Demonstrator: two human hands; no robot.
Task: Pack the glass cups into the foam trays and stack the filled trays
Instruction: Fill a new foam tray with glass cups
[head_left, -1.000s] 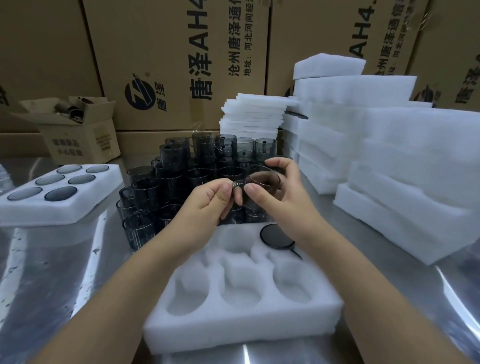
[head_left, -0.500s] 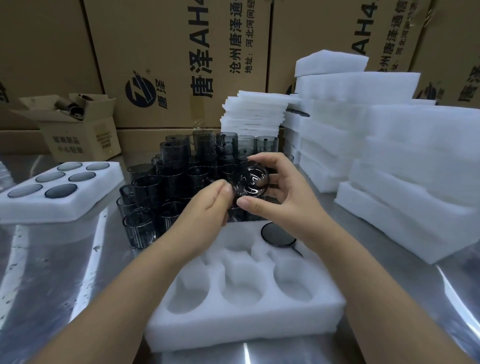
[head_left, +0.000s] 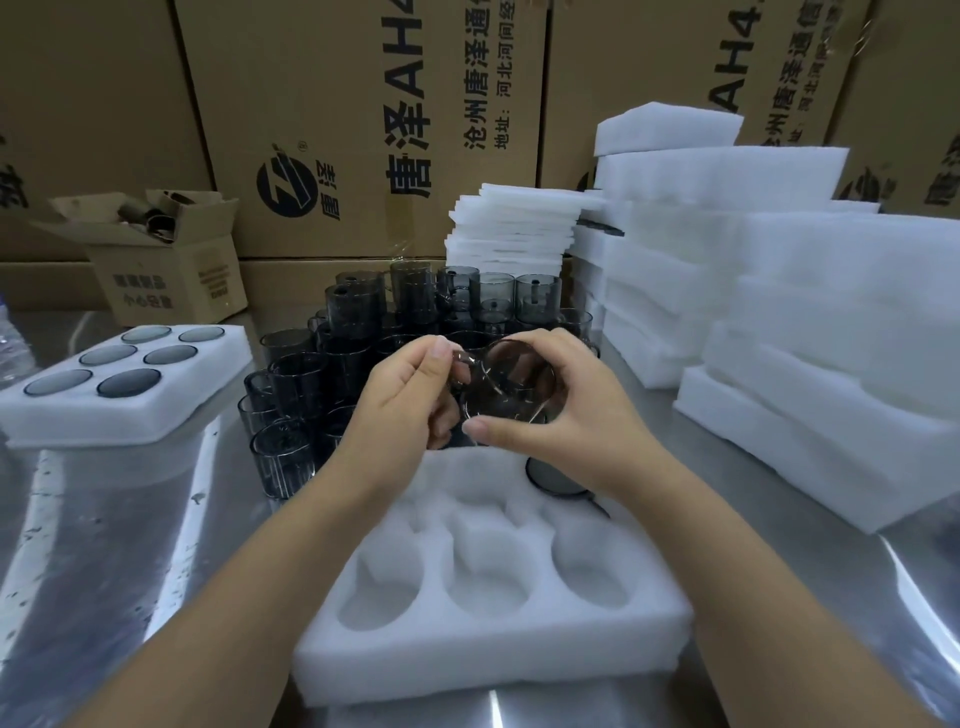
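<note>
Left hand: the left hand (head_left: 410, 400) pinches the left side of the glass cup (head_left: 506, 387) with its thumb and bent fingers.
Right hand: the right hand (head_left: 576, 415) has its fingers and thumb curled round the same cup from the right.
Glass cup: dark and see-through, up in the air between both hands, tipped on its side with a round end facing the camera. It is above the far edge of the foam tray (head_left: 467, 670).
Foam tray: white, flat on the desk (head_left: 104, 519), just in front of the person. It has six round holes.
Cup in the tray (head_left: 553, 475): sits in the far right hole, partly hidden by the right wrist.
Loose cups (head_left: 358, 338): many dark cups stand close together on the desk behind the hands.
Full tray (head_left: 104, 421): on the left, with a cup in each of its six holes.
Foam piles (head_left: 779, 312): big white piles on the right.
Boxes (head_left: 337, 130): brown cardboard boxes stand along the back.
</note>
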